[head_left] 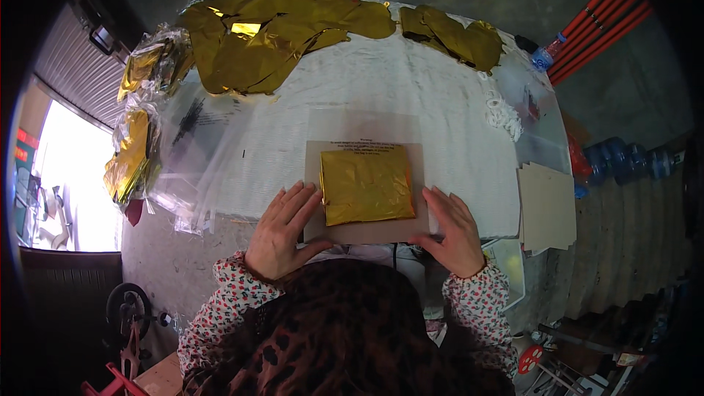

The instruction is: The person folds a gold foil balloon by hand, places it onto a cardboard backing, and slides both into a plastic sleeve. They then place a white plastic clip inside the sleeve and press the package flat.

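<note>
In front of me, a folded gold foil sheet (pixel 368 187) lies on a flat grey-brown piece of cardboard (pixel 345 234). A clear plastic bag (pixel 363 122) with small print shows around and beyond them. My left hand (pixel 281 231) rests at the left edge of the cardboard, fingers stretched out and thumb toward the near edge. On the opposite side, my right hand (pixel 453 233) lies along the right edge in the same way, its fingers extended. Neither hand is closed around anything.
White cloth covers the table (pixel 293 139). Large gold foil pieces (pixel 249 51) lie along its far edge. Clear bags (pixel 194 147) are stacked left, beside wrapped gold foil (pixel 132 147). Cardboard sheets (pixel 548 205), white cord (pixel 502 114) and a plastic bottle (pixel 544 57) sit right.
</note>
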A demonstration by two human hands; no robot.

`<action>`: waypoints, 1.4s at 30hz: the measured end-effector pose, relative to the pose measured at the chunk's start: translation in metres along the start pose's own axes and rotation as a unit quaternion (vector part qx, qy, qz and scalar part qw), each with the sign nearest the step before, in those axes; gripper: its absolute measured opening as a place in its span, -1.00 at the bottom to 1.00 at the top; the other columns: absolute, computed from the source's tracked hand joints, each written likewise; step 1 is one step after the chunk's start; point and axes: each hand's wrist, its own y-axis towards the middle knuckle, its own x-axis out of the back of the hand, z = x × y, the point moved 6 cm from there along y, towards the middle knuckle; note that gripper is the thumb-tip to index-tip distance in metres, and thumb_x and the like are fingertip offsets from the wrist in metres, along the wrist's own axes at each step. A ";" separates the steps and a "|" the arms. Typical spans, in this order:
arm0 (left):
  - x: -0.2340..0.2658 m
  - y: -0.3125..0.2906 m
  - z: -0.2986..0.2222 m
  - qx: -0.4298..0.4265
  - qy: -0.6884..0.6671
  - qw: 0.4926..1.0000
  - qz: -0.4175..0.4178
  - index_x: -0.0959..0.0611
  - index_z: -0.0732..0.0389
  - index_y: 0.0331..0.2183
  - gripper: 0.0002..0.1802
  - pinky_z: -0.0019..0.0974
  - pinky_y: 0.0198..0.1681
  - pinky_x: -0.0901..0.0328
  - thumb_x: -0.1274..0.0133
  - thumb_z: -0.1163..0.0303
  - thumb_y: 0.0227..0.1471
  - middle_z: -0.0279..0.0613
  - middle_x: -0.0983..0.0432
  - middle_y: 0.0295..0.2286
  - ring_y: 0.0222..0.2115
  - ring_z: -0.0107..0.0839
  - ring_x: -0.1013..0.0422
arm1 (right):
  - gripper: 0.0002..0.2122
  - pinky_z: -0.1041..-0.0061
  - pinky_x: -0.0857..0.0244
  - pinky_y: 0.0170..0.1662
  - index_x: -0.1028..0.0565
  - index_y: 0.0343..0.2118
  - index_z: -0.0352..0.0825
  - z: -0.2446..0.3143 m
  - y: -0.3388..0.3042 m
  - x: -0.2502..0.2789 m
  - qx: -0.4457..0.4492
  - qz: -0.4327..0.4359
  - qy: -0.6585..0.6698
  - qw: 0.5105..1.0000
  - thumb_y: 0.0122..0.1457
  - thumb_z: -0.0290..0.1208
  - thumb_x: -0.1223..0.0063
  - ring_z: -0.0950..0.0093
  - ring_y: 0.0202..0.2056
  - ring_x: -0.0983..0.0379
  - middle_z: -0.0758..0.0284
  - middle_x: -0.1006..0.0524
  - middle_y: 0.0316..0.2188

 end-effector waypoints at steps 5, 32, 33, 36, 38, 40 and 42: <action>-0.006 -0.007 0.006 -0.033 0.017 0.999 -0.007 -0.35 0.37 0.08 -0.12 0.05 0.18 -0.08 -0.32 0.20 -0.26 0.05 -0.30 0.07 0.14 -0.01 -0.19 | -0.27 0.18 -0.14 0.16 -0.36 0.07 -0.36 0.002 -0.014 -0.002 0.059 0.010 -0.030 0.998 -0.23 -0.25 -0.40 0.25 0.13 -0.29 0.19 -0.43 0.03; -0.010 -0.003 -0.002 -0.001 0.025 0.999 -0.038 -0.39 0.37 0.05 -0.19 -0.01 0.15 -0.14 -0.31 0.25 -0.23 0.10 -0.39 -0.01 0.08 0.00 -0.27 | -0.38 0.18 -0.27 0.07 -0.39 0.00 -0.48 0.004 -0.019 -0.014 0.068 -0.113 -0.034 0.991 -0.16 -0.35 -0.36 0.13 -0.03 -0.43 0.06 -0.50 -0.10; -0.009 -0.003 -0.003 -0.008 0.031 0.998 -0.058 -0.42 0.36 0.02 -0.25 -0.01 0.12 -0.17 -0.29 0.25 -0.21 0.04 -0.42 -0.04 0.04 -0.05 -0.31 | -0.45 0.19 -0.31 0.03 -0.44 -0.06 -0.48 0.003 -0.021 -0.013 0.064 -0.144 -0.034 0.987 -0.18 -0.41 -0.37 0.13 -0.08 -0.47 0.08 -0.54 -0.16; -0.009 -0.004 -0.003 -0.011 0.029 0.995 -0.096 -0.49 0.33 -0.06 -0.36 -0.02 0.08 -0.23 -0.28 0.27 -0.20 -0.03 -0.47 -0.09 -0.02 -0.11 -0.38 | -0.55 0.19 -0.34 -0.01 -0.50 -0.15 -0.47 0.008 -0.024 -0.015 0.076 -0.182 -0.030 0.980 -0.17 -0.49 -0.35 0.16 -0.13 -0.49 0.10 -0.56 -0.22; -0.009 -0.005 -0.002 -0.009 0.023 0.993 -0.112 -0.54 0.31 -0.11 -0.42 -0.03 0.06 -0.24 -0.28 0.28 -0.21 -0.04 -0.49 -0.11 -0.05 -0.13 -0.40 | -0.59 0.20 -0.34 -0.02 -0.51 -0.18 -0.47 0.012 -0.023 -0.015 0.081 -0.183 -0.032 0.979 -0.15 -0.51 -0.33 0.17 -0.14 -0.49 0.11 -0.56 -0.24; -0.010 -0.007 -0.006 -0.041 0.043 0.990 -0.129 -0.58 0.28 -0.20 -0.52 -0.06 0.03 -0.27 -0.28 0.32 -0.23 -0.07 -0.50 -0.14 -0.07 -0.16 -0.41 | -0.64 0.20 -0.35 -0.03 -0.52 -0.21 -0.46 0.014 -0.023 -0.015 0.085 -0.186 -0.034 0.978 -0.14 -0.53 -0.31 0.19 -0.15 -0.50 0.12 -0.56 -0.25; -0.011 -0.007 -0.011 -0.048 0.062 0.988 -0.136 -0.60 0.27 -0.23 -0.55 -0.08 0.01 -0.28 -0.28 0.33 -0.24 -0.08 -0.50 -0.15 -0.07 -0.17 -0.41 | -0.70 0.22 -0.36 -0.04 -0.53 -0.26 -0.45 0.016 -0.025 -0.016 0.093 -0.193 -0.045 0.976 -0.12 -0.55 -0.29 0.20 -0.16 -0.50 0.15 -0.56 -0.26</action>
